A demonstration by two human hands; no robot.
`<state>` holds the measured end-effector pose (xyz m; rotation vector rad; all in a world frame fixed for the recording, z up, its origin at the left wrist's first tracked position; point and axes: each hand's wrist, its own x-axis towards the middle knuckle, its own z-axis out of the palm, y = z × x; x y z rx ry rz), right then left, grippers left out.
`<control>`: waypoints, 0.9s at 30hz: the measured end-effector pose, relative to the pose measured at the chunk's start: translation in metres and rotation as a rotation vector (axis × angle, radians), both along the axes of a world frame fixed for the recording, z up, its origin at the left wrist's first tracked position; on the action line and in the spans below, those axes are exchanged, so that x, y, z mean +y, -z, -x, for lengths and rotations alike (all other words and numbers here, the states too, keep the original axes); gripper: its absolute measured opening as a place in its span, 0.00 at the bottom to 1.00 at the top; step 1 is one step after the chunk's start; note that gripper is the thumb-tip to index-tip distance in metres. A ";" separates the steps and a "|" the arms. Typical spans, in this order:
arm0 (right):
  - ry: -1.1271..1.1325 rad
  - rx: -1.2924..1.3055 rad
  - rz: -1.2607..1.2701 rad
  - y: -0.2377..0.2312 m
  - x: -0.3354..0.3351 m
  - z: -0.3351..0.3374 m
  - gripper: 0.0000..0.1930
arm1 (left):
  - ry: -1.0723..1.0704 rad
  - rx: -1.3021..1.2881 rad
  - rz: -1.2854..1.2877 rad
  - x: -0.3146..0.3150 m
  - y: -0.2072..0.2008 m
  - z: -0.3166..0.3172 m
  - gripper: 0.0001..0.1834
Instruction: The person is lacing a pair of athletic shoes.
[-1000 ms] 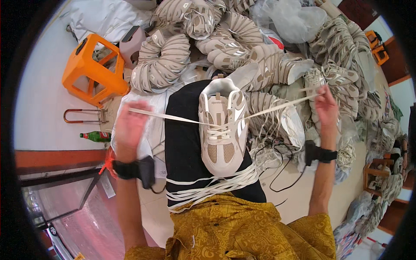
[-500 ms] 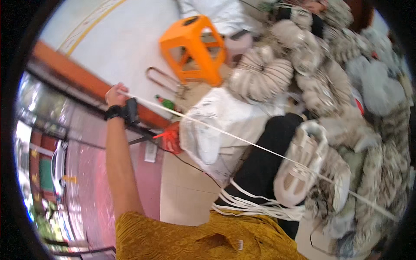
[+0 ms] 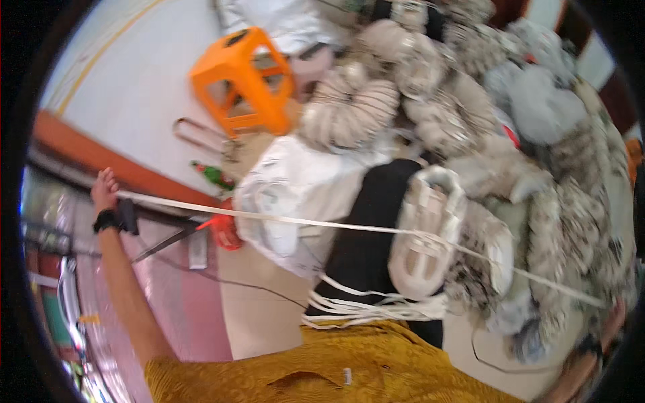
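A long white shoelace (image 3: 295, 220) runs taut across my lap. Its left end is pinched in my left hand (image 3: 104, 189), stretched far out to the left. The other end reaches my right hand (image 3: 614, 322), dim at the right rim, with fingers closed around the lace. Beneath the lace, a white-and-beige shoe (image 3: 426, 235) lies sole down over my black trouser leg (image 3: 376, 215), nearest the lace's middle. Several loose white laces (image 3: 383, 309) are draped across my lap.
Bundles of beige shoe parts (image 3: 349, 107) pile up ahead and right, with grey plastic bags (image 3: 544, 104) among them. An orange stool (image 3: 242, 80) stands ahead left. A white sack (image 3: 302, 174), a red bag (image 3: 227, 228) and a green bottle (image 3: 213, 176) are nearby.
My left hand has moved farther left and down, with the shoelace still in it. My right hand has come into view at the right rim. The whole view has shifted.
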<state>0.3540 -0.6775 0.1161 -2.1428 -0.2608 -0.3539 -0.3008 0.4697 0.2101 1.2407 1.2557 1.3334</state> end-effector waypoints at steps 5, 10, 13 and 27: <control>-0.138 0.225 0.021 0.043 0.232 0.003 0.24 | 0.727 0.189 0.079 -0.105 0.111 -0.160 0.22; -0.557 0.670 -0.191 0.072 0.468 0.105 0.07 | 1.282 0.182 0.302 -0.283 0.183 -0.301 0.12; -0.821 0.679 -0.170 0.082 0.554 0.157 0.03 | 1.291 0.426 -0.471 -0.358 0.191 -0.342 0.11; -0.835 0.952 -0.196 0.102 0.595 0.203 0.04 | 1.082 0.551 -0.531 -0.411 0.218 -0.341 0.02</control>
